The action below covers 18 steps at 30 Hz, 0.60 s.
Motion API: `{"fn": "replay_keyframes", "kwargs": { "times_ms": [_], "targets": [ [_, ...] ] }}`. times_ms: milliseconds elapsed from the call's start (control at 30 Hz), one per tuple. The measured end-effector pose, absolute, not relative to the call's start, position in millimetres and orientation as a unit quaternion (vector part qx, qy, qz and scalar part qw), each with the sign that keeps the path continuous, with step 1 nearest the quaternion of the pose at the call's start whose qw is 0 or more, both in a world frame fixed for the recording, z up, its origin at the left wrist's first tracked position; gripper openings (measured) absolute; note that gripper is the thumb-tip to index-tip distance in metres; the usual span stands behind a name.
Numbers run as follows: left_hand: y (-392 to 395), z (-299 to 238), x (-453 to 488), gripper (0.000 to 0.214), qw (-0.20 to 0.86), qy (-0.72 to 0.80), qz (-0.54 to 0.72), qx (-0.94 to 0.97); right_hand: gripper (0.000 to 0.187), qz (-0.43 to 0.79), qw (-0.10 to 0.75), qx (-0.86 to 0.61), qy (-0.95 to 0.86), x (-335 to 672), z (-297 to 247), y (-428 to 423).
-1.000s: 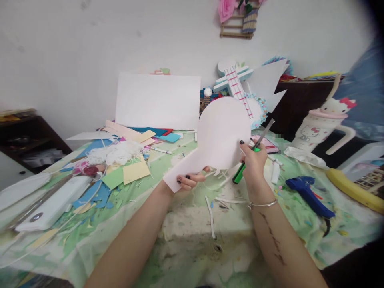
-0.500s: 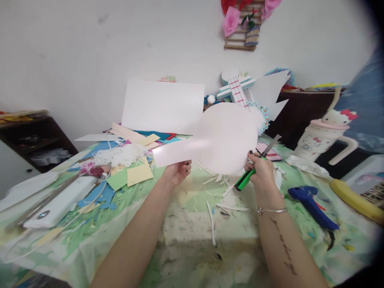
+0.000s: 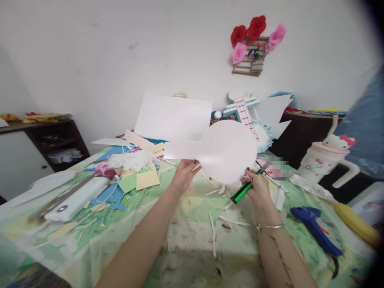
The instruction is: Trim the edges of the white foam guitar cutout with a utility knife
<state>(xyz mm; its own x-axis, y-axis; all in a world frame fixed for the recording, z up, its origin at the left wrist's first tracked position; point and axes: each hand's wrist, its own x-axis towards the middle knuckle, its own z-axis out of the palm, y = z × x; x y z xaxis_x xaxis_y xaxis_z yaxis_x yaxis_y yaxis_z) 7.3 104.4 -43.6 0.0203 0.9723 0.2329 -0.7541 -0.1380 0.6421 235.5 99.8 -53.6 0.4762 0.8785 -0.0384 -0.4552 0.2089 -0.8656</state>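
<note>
A white card cutout (image 3: 229,152), a round disc with a straight strip running out to the left, is held up above the table. My left hand (image 3: 185,175) is closed on the lower edge of the strip, close to where it joins the disc. My right hand (image 3: 259,186) grips a green and black utility knife (image 3: 241,193), its blade out and pointing away up to the right. The fingertips of that hand also meet the disc's lower right edge. Under the cutout, thin white offcuts (image 3: 213,236) are strewn on the patterned tablecloth.
A blue glue gun (image 3: 316,230), a yellow banana-shaped thing (image 3: 357,224) and a white tumbler (image 3: 322,162) stand or lie at right. Left are a white power bank (image 3: 78,200), paper scraps (image 3: 147,180) and tangled white string (image 3: 132,161). Behind are a white sheet (image 3: 174,118) and a guitar-shaped craft (image 3: 244,112).
My view has tilted up, so the whole scene sits lower and a little to the right. The cutout has turned slightly. Both hands keep their holds.
</note>
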Motion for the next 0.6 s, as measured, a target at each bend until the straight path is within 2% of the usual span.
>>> {"fn": "replay_keyframes", "kwargs": {
  "times_ms": [133, 233, 433, 600],
  "targets": [
    [113, -32, -5, 0.026, 0.583, 0.161, 0.765, 0.223, 0.045, 0.498, 0.674, -0.423, -0.345, 229, -51, 94],
    [119, -26, -27, 0.025, 0.568, 0.198, 0.784, 0.156, 0.045, 0.499, 0.648, -0.398, -0.417, 232, -46, 89],
    [107, -25, -38, 0.030, 0.667, 0.274, 0.630, 0.287, 0.051, 0.393, 0.657, -0.371, -0.526, 239, -38, 87],
    [80, -30, 3, 0.041, 0.673, 0.336, 0.483, 0.447, 0.039, 0.291, 0.573, -0.376, -0.667, 217, -41, 77]
  ]
}}
